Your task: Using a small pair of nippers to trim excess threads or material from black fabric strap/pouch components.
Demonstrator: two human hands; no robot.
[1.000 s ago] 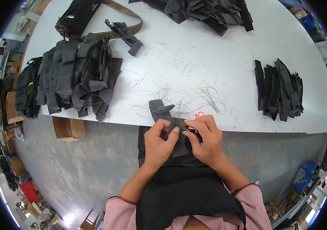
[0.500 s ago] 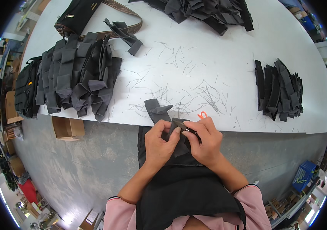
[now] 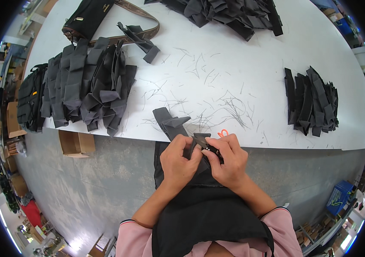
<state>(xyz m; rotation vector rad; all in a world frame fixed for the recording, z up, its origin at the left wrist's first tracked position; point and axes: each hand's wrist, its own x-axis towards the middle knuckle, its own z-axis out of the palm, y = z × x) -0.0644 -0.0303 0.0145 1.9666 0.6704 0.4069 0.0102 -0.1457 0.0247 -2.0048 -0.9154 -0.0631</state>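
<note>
At the table's near edge, my left hand pinches a dark grey fabric strip. The strip has folded flaps, and its far end lies on the white table top. Beside it, my right hand is closed around small black thread snips, whose orange loop sticks out beyond the fingers. The snips' tips meet the fabric right at my left fingertips; whether the blades are closed is too small to tell. Cut dark threads are scattered over the table just ahead of my hands.
Folded grey strips are heaped at the left beside a black backpack. Another pile lies right, a third at the far side. A black bag with a patterned strap sits far left. A cardboard box stands below the table edge.
The far end of the fabric strip has shifted slightly left and away from me. The snips have tilted a little in my right hand; both hands stay close together.
</note>
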